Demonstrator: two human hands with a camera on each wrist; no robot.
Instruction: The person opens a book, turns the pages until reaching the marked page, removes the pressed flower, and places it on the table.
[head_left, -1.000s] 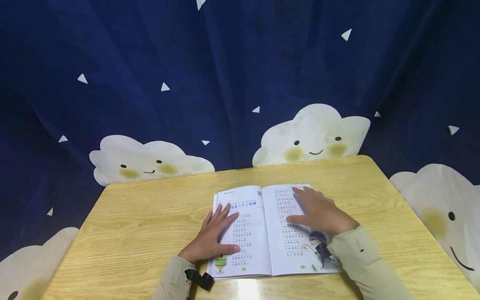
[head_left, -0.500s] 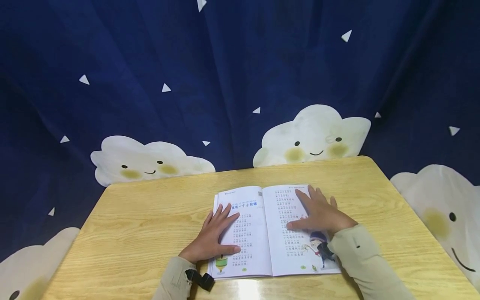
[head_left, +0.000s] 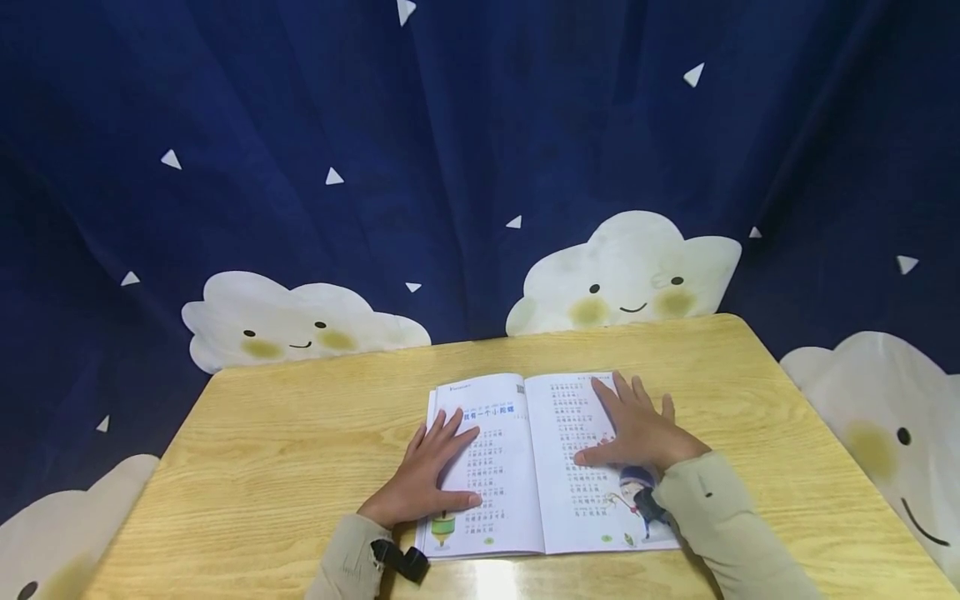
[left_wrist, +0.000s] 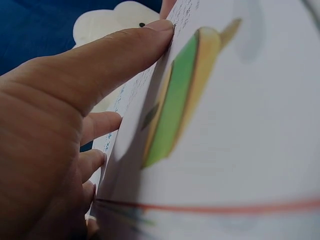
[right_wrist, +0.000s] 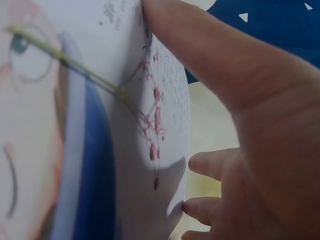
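An open book (head_left: 517, 517) with printed text and coloured drawings lies flat on the wooden table. Spread across its left page, my left hand (head_left: 427, 471) rests with fingers and thumb apart; in the left wrist view the thumb (left_wrist: 125, 47) touches the paper near a green and yellow drawing (left_wrist: 177, 100). My right hand (head_left: 641, 429) lies on the right page with fingers spread toward its upper outer edge. The right wrist view has that thumb (right_wrist: 200, 45) against the page, beside a drawn face and a stem with red bits (right_wrist: 155, 120).
The wooden table (head_left: 300, 450) extends on both sides of the book. Behind it hangs a dark blue curtain (head_left: 465, 167) with white clouds and small triangles. A black strap (head_left: 401, 560) sits on the left wrist, over a beige sleeve (head_left: 345, 554).
My right hand has settled onto the right page, its fingers spreading wider and its sleeve shifting slightly, showing more of the drawn figure. The left hand has stayed in place.
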